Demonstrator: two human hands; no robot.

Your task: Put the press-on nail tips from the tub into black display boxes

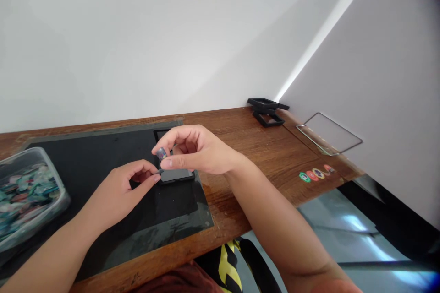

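Note:
Between the thumb and index finger of my right hand (192,150) is a small dark sticker-like piece (161,153) with coloured marks, raised above a black frame. My left hand (129,186) is pinched at the left side of the frame, on a small greyish piece (160,171) that is mostly hidden by the fingertips. The black frame with a grey panel (176,175) lies on the dark mat (165,206); my right hand hides part of its upper area.
A clear plastic tub (63,199) of many small colourful pieces stands at the left. Black frames (268,119) are stacked at the back right, near a wire rectangle (338,153). Several round stickers (318,173) lie on the wooden table (233,130).

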